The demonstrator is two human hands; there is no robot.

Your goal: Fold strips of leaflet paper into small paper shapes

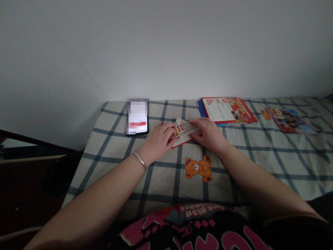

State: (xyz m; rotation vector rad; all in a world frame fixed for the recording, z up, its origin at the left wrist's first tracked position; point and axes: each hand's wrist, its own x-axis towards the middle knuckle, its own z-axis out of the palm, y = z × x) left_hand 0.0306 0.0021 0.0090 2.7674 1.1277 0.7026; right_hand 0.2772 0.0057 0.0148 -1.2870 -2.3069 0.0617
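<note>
Just beyond the teddy bear print (pixel 199 169), a red-and-white card (pixel 185 132) lay pinched at its left end in the left hand (pixel 158 140)'s grip, while the right hand (pixel 209 133)'s grip clasped its right end. A checked sheet (pixel 260 159) ran back from the bear to a plain white wall (pixel 166 52). Beyond the bear to the left lay a lit phone (pixel 137 116); beyond it to the right, stacked red booklets (pixel 229 110), and farther right a colourful leaflet (pixel 290 119).

The single view sits on the person's head, looking forward and down along both forearms onto the bed (pixel 260 156) and facing the wall (pixel 166 52). The left hand (pixel 158 140), right hand (pixel 209 134) and card (pixel 185 132) lie close, mid-frame.
</note>
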